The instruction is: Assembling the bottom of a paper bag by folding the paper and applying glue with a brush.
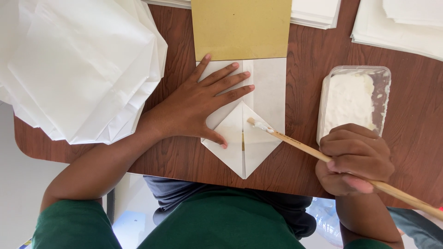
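Note:
A white folded paper piece [258,138] lies on the brown wooden table [184,159], its near end folded into a point toward me. My left hand [198,103] lies flat on its left half, fingers spread, thumb near the triangular flap. My right hand [353,159] grips a wooden-handled brush [295,143]. The brush's paste-laden tip touches the right triangular flap. A tan sheet of card [241,28] overlaps the paper's far end.
A clear plastic tub of white paste [353,99] stands just beyond my right hand. A big heap of white folded paper [78,64] fills the left side. More white paper stacks [399,23] lie at the far right and far edge.

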